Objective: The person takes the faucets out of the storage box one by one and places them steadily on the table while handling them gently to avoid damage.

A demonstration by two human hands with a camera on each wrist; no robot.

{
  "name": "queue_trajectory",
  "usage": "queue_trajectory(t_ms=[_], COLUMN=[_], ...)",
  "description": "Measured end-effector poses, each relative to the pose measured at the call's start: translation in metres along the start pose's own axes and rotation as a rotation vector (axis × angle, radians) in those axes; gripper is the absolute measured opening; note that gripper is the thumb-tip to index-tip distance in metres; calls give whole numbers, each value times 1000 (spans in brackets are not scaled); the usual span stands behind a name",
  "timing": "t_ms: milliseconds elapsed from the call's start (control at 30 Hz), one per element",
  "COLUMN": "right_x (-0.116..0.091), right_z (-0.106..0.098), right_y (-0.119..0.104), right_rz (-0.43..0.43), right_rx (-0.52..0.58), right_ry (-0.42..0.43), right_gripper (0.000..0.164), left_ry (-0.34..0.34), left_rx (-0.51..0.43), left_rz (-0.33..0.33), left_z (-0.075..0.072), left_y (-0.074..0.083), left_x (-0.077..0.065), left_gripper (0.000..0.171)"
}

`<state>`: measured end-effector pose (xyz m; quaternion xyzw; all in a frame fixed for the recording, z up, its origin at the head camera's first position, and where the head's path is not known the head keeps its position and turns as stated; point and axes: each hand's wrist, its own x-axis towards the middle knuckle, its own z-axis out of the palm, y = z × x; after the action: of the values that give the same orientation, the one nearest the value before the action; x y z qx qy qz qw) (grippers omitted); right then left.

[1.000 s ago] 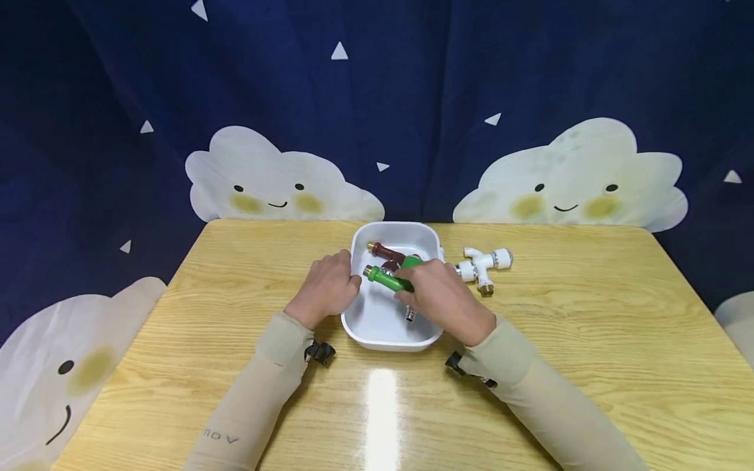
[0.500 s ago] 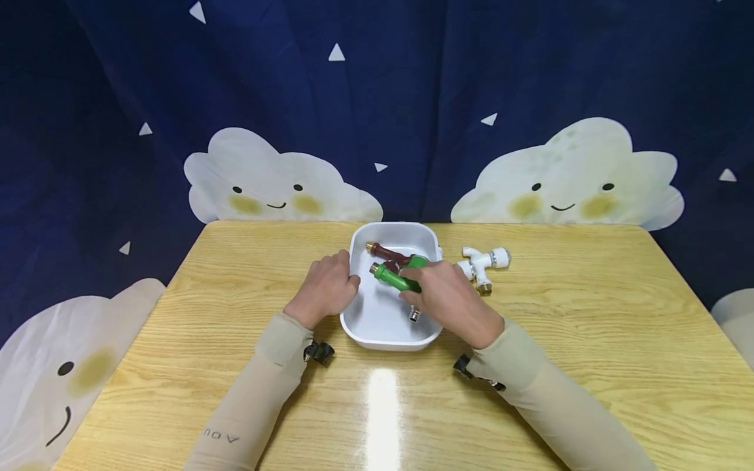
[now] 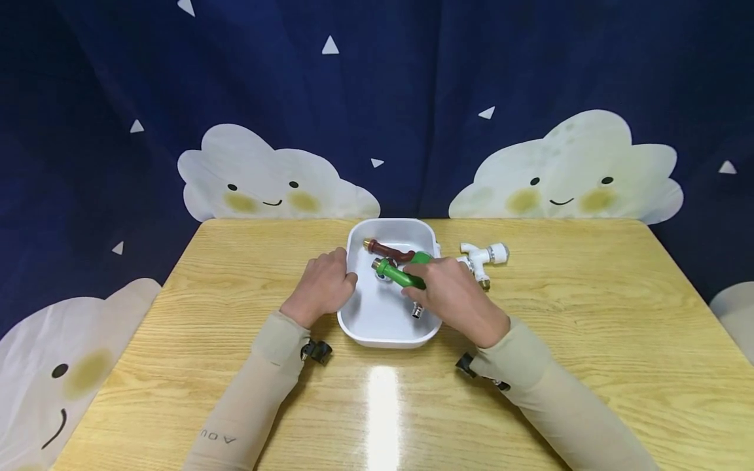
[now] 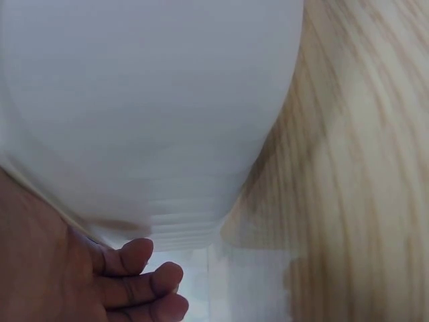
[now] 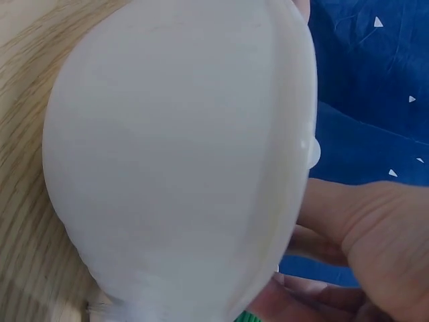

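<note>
In the head view a white plastic tub (image 3: 385, 330) stands mid-table. My left hand (image 3: 323, 288) holds its left rim, with the thumb over the edge; in the left wrist view some fingers (image 4: 144, 288) bend beside the tub's outer wall. My right hand (image 3: 450, 294) reaches over the right rim and grips a green tap (image 3: 397, 273) with a brass threaded end, above the tub's floor. A dark red tap (image 3: 389, 250) lies in the tub behind it. The green tap and right hand partly hide a metal piece below.
Right of the tub, a white tap (image 3: 483, 258) with a brass end lies on the wooden table (image 3: 577, 327), partly behind my right hand. A dark blue curtain (image 3: 406, 98) with cloud prints hangs behind the table's far edge.
My right hand has shifted slightly to the right with the green tap, and more of the metal piece near the red tap shows. My left hand stays at the rim.
</note>
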<state>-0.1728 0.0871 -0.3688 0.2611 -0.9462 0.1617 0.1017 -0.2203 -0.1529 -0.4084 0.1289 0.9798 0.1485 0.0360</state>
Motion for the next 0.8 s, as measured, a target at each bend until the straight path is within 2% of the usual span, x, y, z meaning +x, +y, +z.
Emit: queue_trajectory(t_ms=[800], right_x=[0], right_z=[-20], right_y=[7], right_rz=[41], right_rx=[39], right_ry=[45], right_gripper=[33], left_ry=[-8], left_rx=[-15], left_rz=[-8], left_z=[-1], left_y=[2], left_x=[-2], left_gripper=[34])
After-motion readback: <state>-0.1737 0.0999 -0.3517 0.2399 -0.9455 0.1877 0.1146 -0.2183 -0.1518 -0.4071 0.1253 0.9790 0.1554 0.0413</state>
